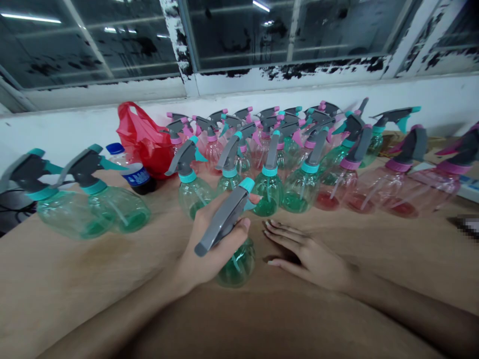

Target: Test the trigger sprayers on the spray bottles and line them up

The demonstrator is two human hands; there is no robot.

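Observation:
My left hand [209, 244] is wrapped round the neck of a green spray bottle [236, 269] with a grey and teal trigger head. The bottle stands upright on the wooden table [299, 319], its nozzle pointing away from me. To its right, my right hand [310, 254] rests on the tabletop with fingers stretched out and nothing in them. Just beyond my hands stand more green spray bottles [267, 194]. Pink spray bottles [329, 192] continue the row to the right.
Two green spray bottles [123, 209] stand at the left, near a dark drink bottle [138, 177] with a blue cap. A red plastic bag [145, 139] sits behind. Several pink and green bottles crowd the back, below the windows [292, 35]. A pixelated object [469, 227] lies at the right edge.

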